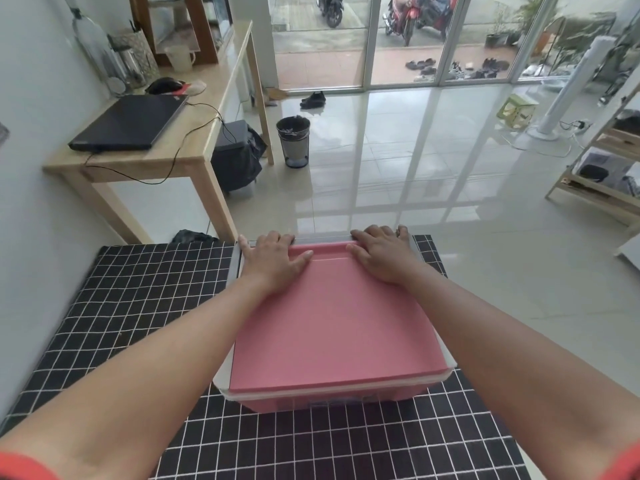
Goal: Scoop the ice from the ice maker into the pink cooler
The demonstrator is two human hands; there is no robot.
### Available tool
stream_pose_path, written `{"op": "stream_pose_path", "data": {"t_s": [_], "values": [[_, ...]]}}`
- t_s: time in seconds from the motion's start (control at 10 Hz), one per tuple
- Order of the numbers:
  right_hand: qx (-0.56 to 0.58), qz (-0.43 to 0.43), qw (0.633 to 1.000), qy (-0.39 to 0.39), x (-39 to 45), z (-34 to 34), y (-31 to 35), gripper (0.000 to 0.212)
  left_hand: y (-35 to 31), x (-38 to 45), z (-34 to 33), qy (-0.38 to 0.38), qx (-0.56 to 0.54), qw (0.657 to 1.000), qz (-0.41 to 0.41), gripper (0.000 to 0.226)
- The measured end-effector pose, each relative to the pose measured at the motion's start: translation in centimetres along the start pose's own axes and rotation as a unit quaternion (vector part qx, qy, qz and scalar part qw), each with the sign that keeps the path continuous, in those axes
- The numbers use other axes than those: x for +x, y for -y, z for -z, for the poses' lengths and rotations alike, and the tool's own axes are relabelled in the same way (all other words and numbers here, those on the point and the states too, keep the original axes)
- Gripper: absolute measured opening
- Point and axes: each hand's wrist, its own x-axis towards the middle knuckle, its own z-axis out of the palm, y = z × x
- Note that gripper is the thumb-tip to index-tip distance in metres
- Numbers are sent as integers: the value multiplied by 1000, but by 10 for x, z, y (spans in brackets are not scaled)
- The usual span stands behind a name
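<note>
The pink cooler stands on a table covered by a black cloth with a white grid. Its pink lid is down, with a grey-white rim around it. My left hand lies on the lid's far left corner, fingers curled over the far edge. On the far right corner rests my right hand, its fingers hooked over the same edge. No ice maker and no scoop are in view.
To the left stands a wooden desk with a closed laptop, a cable and jars. A mesh bin and a dark bin stand on the glossy tiled floor. Wooden shelves are at the right.
</note>
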Motion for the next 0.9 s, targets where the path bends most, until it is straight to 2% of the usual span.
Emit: {"op": "stream_pose_path", "data": {"t_s": [0.3, 0.7, 0.8, 0.9], "values": [[0, 7, 1000, -20, 5, -7, -4, 64, 0, 1, -6, -23, 16, 1000, -13, 77], [4, 8, 1000, -21, 5, -8, -4, 64, -1, -2, -4, -26, 9, 999, -16, 69], [30, 9, 999, -23, 2, -3, -1, 62, -2, -3, 1, -27, -16, 999, -9, 65], [75, 16, 995, -68, -4, 1, 1, 54, 1, -7, 3, -90, -116, 989, -30, 47]]}}
